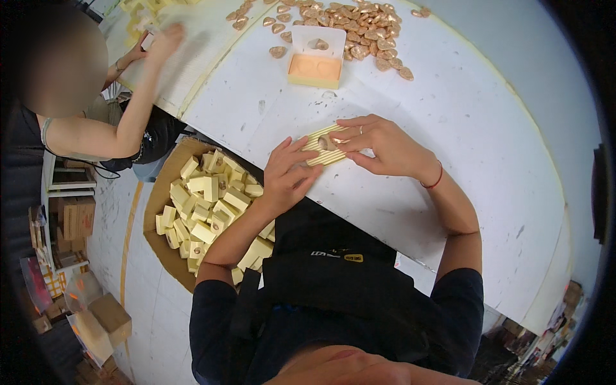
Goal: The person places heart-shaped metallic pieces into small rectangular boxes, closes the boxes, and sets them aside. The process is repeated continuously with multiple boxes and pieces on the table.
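Both hands meet on one small striped box [323,146] lying on the white table [462,115] close to its near edge. Left hand [287,172] presses fingers against the box's near end, fingers curled onto it; right hand [378,145] pinches its far end between thumb and fingertips. One gold heart-shaped piece shows in the box's cut-out, between the two hands; whether a second sits beside it I cannot tell.

Farther up the table stands one open box [315,64], its lid raised. Its peach insert has two heart-shaped hollows, both empty, and one gold heart [317,44] rests by the lid. Behind it spreads a pile of hearts [359,29], too many to count, with several strays lying apart to the left.

Below the table's edge, left of the person, one cardboard carton [168,168] holds a heap of pale yellow boxes [208,205], dozens of them, tumbled at all angles.

At the far left a second person [96,128] leans in, one hand [162,40] on the table near more yellow boxes.
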A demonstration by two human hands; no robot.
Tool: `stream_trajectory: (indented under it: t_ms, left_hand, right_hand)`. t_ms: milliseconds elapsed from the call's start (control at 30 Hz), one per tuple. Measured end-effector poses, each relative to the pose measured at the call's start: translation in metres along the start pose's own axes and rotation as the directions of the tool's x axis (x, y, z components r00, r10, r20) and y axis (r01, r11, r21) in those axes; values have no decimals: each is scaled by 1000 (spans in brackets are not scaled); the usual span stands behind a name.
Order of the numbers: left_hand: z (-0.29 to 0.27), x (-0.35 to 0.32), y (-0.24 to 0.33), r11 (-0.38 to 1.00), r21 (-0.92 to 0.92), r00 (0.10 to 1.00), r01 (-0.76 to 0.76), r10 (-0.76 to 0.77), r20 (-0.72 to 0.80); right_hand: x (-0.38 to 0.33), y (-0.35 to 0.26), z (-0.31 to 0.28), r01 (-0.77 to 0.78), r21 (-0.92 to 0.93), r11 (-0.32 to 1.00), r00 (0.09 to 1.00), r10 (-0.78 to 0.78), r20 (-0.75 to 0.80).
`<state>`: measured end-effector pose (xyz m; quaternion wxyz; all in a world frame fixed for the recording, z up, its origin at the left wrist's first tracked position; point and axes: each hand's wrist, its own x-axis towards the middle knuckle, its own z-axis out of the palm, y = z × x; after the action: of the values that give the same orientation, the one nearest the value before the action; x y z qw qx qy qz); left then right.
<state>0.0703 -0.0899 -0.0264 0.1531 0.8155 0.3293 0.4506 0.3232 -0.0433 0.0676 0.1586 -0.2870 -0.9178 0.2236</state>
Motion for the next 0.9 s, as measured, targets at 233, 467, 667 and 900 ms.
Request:
stream_trajectory:
  t_ms: [233, 467, 667, 900]
  left_hand:
    - [-11, 6, 6, 982, -102, 987, 161, -160, 10]
    - [-157, -88, 7, 825, 235, 826, 514, -402, -396]
    - [-116, -2, -2, 889, 189, 908, 417, -402, -114]
    - [-20, 70, -51, 792, -72, 791, 607, -610, -46]
  right_hand:
    - [40, 10, 0, -40, -84, 996, 969, 18, -246]
    - [90, 61, 45, -284, -490, 824, 891, 38, -453]
    - [79, 42, 19, -118, -216, 969, 859, -9, -511]
    - [24, 143, -10, -574, -278, 770, 744, 349, -570]
